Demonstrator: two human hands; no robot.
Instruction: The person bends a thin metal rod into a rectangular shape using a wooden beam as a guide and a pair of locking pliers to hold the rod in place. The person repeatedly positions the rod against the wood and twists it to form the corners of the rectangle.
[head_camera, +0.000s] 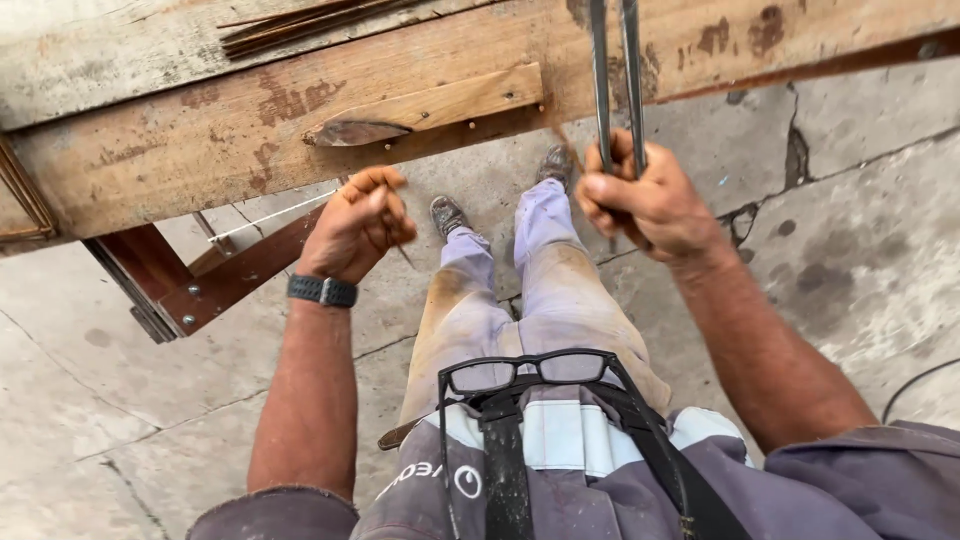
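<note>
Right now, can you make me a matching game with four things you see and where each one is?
Things:
1. metal rods
2. black watch
3. glasses
4. small wooden block

Places:
A. nailed to the edge of the wooden bench
B. hanging at the person's chest
C. gripped in the right hand
D. on the wrist of the left hand

Pairs: 1-C, 2-D, 3-B, 4-A
</note>
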